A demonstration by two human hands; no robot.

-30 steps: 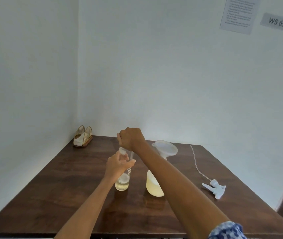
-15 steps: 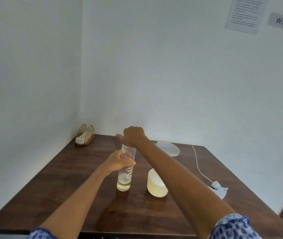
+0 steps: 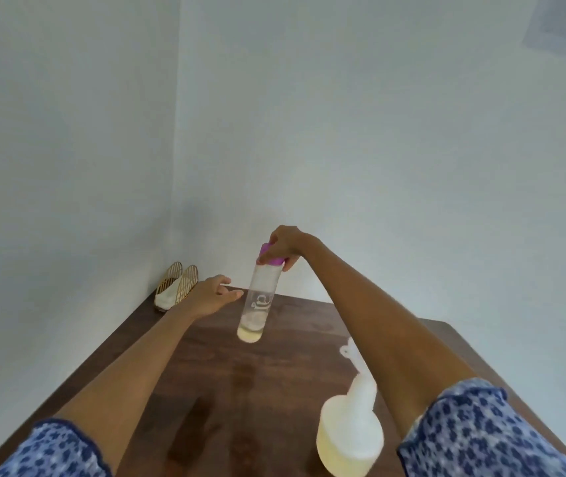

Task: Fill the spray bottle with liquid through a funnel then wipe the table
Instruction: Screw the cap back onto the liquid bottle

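1. Spray bottle (image 3: 348,430) sits nearest, at the bench (image 3: 206,390) front-right, pale yellow liquid in its base. Funnel (image 3: 352,356), blurred, seems to be in its neck w/ the right forearm crossing over it.
2. Change vs 0.5 s ago: clear bottle (image 3: 257,304) stood on the bench w/ the left hand around it; now it's lifted off, tilted, capped in purple, only a little liquid left in its bottom.
3. Left hand (image 3: 214,296) has let go: fingers spread loose, just beside the bottle, touching nothing I can make out.
4. Right hand (image 3: 283,244) pinches the purple cap (image 3: 271,258) from above & carries the bottle by it alone.
5. Meaning, prob: pour is over, supply bottle is being put aside. Still left: funnel out, sprayer head on, then wipe.
6. Far corner: gold wire holder (image 3: 176,285) w/ a white cloth/napkin inside, likely for the wipe.
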